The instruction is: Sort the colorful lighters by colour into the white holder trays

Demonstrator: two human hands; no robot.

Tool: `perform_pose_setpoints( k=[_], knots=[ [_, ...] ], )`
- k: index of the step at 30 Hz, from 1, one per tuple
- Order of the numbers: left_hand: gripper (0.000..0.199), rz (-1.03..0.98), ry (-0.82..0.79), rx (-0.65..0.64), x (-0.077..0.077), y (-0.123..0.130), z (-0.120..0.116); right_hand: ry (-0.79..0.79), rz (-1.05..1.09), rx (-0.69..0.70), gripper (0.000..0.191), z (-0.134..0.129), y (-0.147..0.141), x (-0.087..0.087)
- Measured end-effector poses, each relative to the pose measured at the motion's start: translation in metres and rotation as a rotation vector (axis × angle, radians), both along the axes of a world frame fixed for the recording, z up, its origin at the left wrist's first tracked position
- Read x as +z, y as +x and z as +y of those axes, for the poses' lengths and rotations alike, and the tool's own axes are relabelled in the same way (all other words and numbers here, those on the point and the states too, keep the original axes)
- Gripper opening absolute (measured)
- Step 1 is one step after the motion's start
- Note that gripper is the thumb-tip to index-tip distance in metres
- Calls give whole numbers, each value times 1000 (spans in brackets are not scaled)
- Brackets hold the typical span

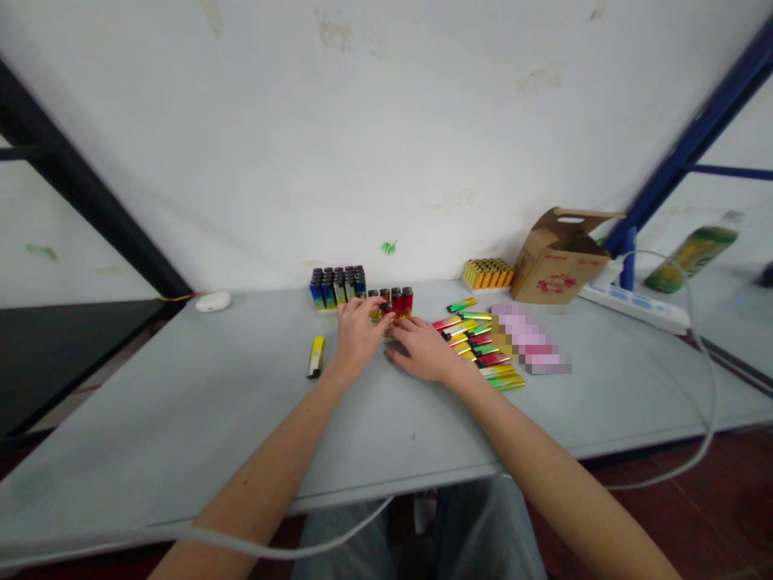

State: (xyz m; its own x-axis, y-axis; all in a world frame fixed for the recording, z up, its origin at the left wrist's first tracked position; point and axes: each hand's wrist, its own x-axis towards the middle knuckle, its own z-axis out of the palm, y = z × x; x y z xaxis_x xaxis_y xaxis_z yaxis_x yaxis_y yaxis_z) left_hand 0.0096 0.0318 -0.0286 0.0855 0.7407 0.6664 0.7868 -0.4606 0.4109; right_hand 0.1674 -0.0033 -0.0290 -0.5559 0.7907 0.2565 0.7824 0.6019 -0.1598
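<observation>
A row of red lighters (pixel 407 302) with dark tops stands upright in the middle of the table. My left hand (pixel 356 330) reaches to the front of this row, thumb and fingers closed round a lighter (pixel 386 308) whose dark top shows between them. Close beside it, my right hand (pixel 423 348) lies low by the row's base, fingers stretched out and thumb apart. Its fingertips seem to touch the lighters' lower ends. Loose lighters (pixel 483 352) in yellow, green and red lie right of my right hand. One yellow lighter (pixel 316 354) lies left of my left hand.
Blue lighters (pixel 338 288) stand in a block at the wall. Further right are a pack of yellow-orange lighters (pixel 488 275), an open cardboard box (pixel 552 266), a power strip (pixel 634 308) and a blurred pink item (pixel 531 338). A white case (pixel 213 302) sits far left; a cable (pixel 713 387) hangs right.
</observation>
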Motion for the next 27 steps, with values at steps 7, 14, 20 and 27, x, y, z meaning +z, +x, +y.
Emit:
perform_pose_setpoints(
  k=[7,14,20,27],
  knots=[
    [29,-19,-27,-23,-4,-1,1,0,-9,-5,35,-2,-1,1],
    [23,76,60,-43,-7,-5,4,-2,-19,-7,36,-3,-1,3],
    [18,168,201,-73,-1,-8,-1,5,-24,-13,36,-3,-2,4],
    [26,208,217,-19,-1,-10,2,-7,-3,-12,34,-3,-1,3]
  ],
)
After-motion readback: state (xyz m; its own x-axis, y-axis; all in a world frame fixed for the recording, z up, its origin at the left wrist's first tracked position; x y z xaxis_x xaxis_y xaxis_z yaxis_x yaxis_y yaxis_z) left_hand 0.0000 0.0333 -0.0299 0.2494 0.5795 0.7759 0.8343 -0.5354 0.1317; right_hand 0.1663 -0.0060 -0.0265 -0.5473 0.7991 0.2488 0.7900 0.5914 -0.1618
